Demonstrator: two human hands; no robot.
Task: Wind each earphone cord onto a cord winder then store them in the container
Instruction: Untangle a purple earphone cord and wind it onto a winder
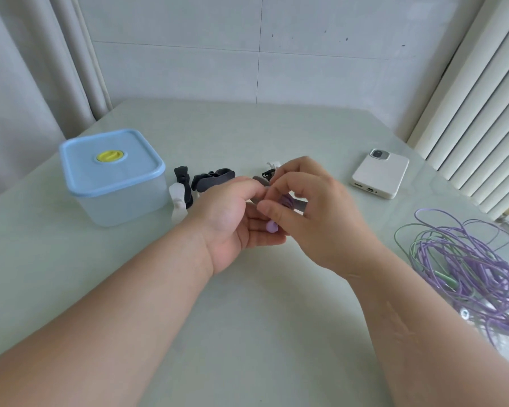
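My left hand (232,218) lies palm up at the middle of the table and holds a small purple cord winder (272,227) with purple cord wound on it. My right hand (309,207) comes in from the right and pinches the cord at the winder with curled fingers; most of the winder is hidden by both hands. A tangle of purple and green earphone cords (470,259) lies at the right. Black and white cord winders (200,180) lie behind my left hand. The translucent container (115,198) with a closed blue lid stands at the left.
A white phone (379,173) lies face down at the back right. More small black and white winders (269,171) show just behind my right hand. Curtains hang at the left, a ribbed radiator at the right.
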